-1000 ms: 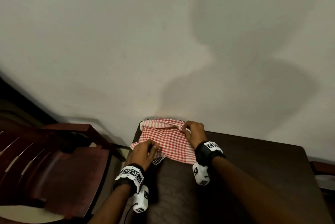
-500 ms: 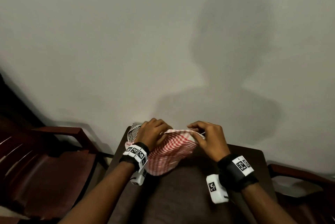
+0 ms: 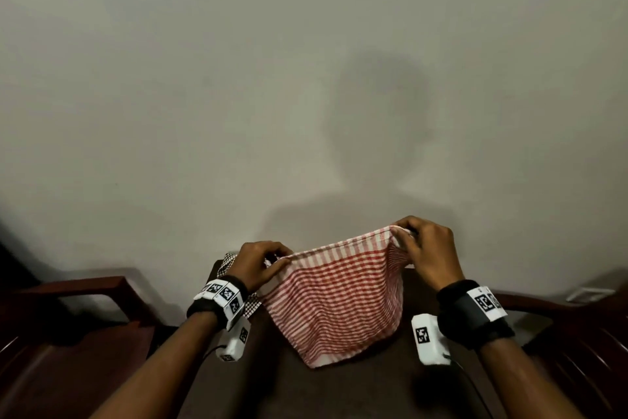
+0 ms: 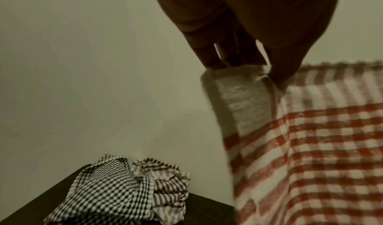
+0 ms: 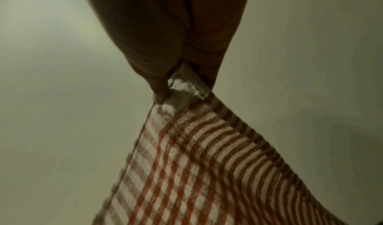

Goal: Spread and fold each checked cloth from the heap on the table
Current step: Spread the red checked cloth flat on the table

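A red-and-white checked cloth (image 3: pixel 336 296) hangs stretched between both hands above the dark table (image 3: pixel 339 388). My left hand (image 3: pixel 261 260) pinches its upper left corner (image 4: pixel 244 87). My right hand (image 3: pixel 421 248) pinches the upper right corner (image 5: pixel 182 95), held a little higher. The cloth's lower edge droops to the table top. A crumpled heap of black-and-white and brown checked cloths (image 4: pixel 124 191) lies at the table's far left corner by the wall, mostly hidden behind my left hand in the head view.
A plain wall (image 3: pixel 306 79) stands right behind the table. Dark wooden chairs flank it: one on the left (image 3: pixel 68 333), one on the right (image 3: pixel 577 350). White wrist cameras hang under both wrists.
The red cloth left the heap and rose off the table. My hands drew apart, the right one going right and up, so the cloth now hangs spread between them.
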